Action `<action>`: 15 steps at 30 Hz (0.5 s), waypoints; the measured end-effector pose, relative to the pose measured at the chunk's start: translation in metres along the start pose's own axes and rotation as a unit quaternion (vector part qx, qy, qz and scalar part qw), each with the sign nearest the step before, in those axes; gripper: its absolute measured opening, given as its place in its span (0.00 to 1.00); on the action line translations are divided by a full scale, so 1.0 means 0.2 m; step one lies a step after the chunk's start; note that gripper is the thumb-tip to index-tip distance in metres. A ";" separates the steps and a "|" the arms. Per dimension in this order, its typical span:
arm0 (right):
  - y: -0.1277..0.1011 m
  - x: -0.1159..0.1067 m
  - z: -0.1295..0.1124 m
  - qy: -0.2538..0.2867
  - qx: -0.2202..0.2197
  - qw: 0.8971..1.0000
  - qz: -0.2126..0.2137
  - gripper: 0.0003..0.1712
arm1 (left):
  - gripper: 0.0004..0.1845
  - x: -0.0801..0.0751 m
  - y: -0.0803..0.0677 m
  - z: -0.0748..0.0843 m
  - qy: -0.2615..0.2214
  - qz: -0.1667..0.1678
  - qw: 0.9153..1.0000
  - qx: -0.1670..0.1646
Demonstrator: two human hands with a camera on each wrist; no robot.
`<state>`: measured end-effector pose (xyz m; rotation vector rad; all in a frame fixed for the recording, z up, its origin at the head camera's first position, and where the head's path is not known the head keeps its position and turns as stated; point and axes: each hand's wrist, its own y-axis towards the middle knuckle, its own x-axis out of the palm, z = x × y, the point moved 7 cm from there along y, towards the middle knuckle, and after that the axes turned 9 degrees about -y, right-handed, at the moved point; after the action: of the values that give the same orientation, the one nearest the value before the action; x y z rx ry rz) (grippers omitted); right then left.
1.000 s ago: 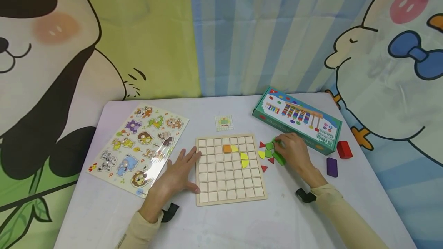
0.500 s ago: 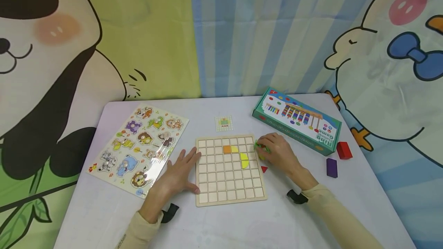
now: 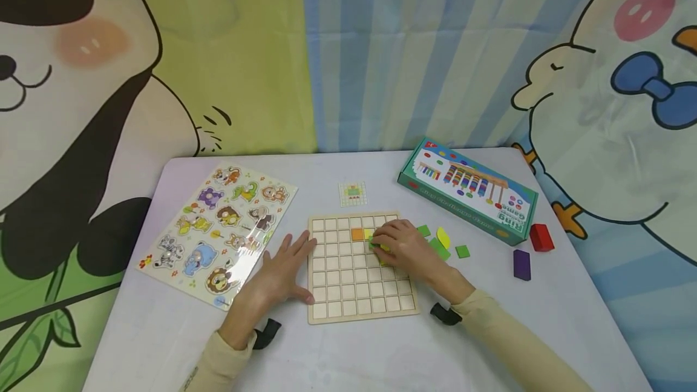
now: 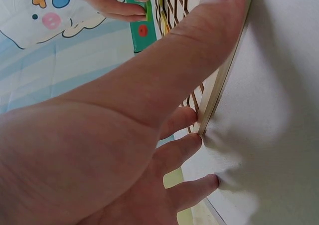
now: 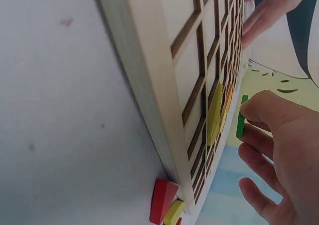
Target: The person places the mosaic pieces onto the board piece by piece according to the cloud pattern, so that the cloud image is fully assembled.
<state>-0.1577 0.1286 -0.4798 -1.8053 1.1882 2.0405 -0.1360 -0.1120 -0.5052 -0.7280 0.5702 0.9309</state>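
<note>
A wooden grid board lies flat on the table. My left hand rests against its left edge, fingers spread, thumb and fingertips touching the frame. Above the board's upper right part, my right hand pinches a small green tile between thumb and finger. An orange square tile sits in the grid, with a yellow tile beside it. More yellow on the board is mostly covered by the right hand in the head view. Close to the board's right edge, the right wrist view shows a red tile.
Right of the board are loose green tiles and a yellow one. Beyond lie a green box, a red block and a purple block. A pattern card is behind the board; an animal puzzle lies left.
From the loose tiles, my right hand has moved left over the board with a green tile pinched. One green square now lies farther right on the table. The left hand has stayed still.
</note>
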 end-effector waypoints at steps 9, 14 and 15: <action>-0.03 0.05 -0.02 -0.024 -0.024 0.999 -0.011 0.08 | 0.65 0.00 0.00 0.00 -0.003 0.001 1.000 -0.001; -0.03 0.06 -0.03 -0.031 -0.027 0.999 -0.020 0.09 | 0.65 -0.01 -0.01 0.01 -0.004 0.000 1.000 -0.001; -0.03 0.06 -0.03 -0.032 -0.026 0.999 -0.025 0.09 | 0.65 -0.01 -0.01 0.01 -0.004 0.000 1.000 -0.001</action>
<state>-0.1528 0.1253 -0.4935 -1.7606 1.0710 2.1026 -0.1352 -0.1122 -0.5033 -0.7262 0.5627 0.9337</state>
